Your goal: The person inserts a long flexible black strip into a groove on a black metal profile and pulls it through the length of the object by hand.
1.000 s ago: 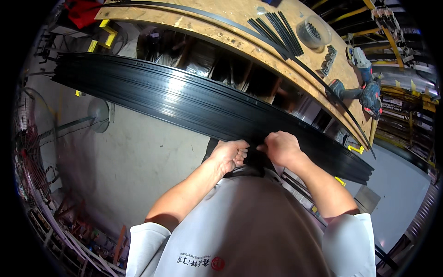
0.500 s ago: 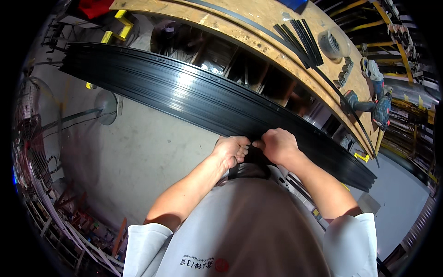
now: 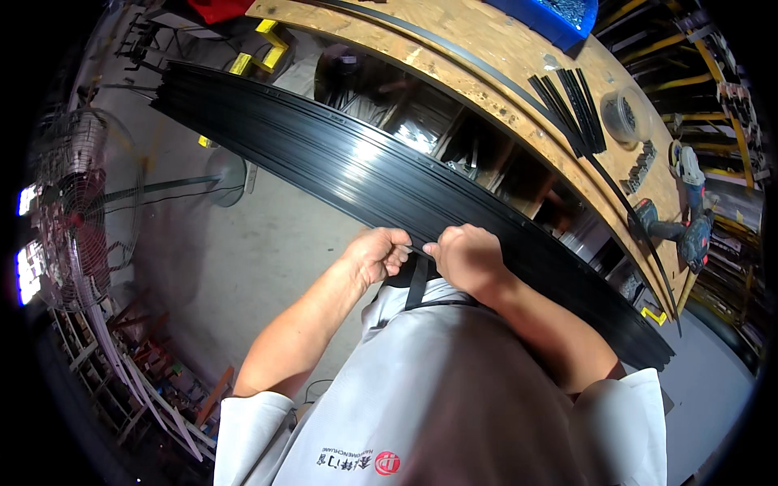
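Both hands meet in front of my waist, close to the near edge of a long stack of black metal profiles (image 3: pixel 324 154). A black strap (image 3: pixel 418 283) runs up from the waist of my grey apron (image 3: pixel 438 373) to my fingertips. With its fingers curled, my left hand (image 3: pixel 379 253) pinches at the strap's upper end. My right hand (image 3: pixel 468 255) is also closed there, knuckles up, its thumb and finger facing the left hand. A small gap separates the two hands. The exact grip is partly hidden by the fingers.
Beyond the profiles stands a wooden workbench (image 3: pixel 405 58) with black strips (image 3: pixel 579 109), a clear tub (image 3: pixel 624 116), a blue bin (image 3: pixel 559 24), and power tools (image 3: pixel 689 231). A floor fan (image 3: pixel 77 219) is at left. Yellow brackets (image 3: pixel 271 49) stick out near the bench.
The view has turned, so bench and profiles appear farther right. My hands have moved a little left and apart from my waist, and more of the strap shows.
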Action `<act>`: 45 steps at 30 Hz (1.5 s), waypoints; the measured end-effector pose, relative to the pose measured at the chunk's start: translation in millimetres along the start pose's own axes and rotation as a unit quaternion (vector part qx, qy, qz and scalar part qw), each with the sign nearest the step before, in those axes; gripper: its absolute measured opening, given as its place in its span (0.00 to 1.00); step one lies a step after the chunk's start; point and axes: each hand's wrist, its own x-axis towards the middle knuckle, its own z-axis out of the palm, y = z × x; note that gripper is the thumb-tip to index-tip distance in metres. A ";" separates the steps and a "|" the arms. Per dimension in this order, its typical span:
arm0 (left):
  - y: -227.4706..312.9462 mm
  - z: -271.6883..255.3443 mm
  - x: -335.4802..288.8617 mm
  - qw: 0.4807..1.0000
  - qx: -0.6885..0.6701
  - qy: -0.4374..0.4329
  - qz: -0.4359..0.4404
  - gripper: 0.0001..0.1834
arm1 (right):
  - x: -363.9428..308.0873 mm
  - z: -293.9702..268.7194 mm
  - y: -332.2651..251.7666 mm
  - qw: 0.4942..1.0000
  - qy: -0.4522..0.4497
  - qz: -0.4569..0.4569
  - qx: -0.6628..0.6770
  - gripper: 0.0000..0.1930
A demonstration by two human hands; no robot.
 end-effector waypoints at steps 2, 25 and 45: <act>-1.5 -7.2 9.5 0.999 -0.018 -0.027 -0.021 0.11 | 2.8 -4.0 -5.8 0.998 -0.040 0.033 -0.022 0.18; 59.2 -44.7 -18.7 0.998 0.045 0.010 -0.031 0.04 | 72.4 -10.5 -64.1 0.976 -0.176 0.109 -0.069 0.21; 125.8 -125.5 -22.1 0.999 0.040 0.008 -0.030 0.05 | 140.8 -1.4 -143.9 0.975 -0.167 0.135 -0.051 0.19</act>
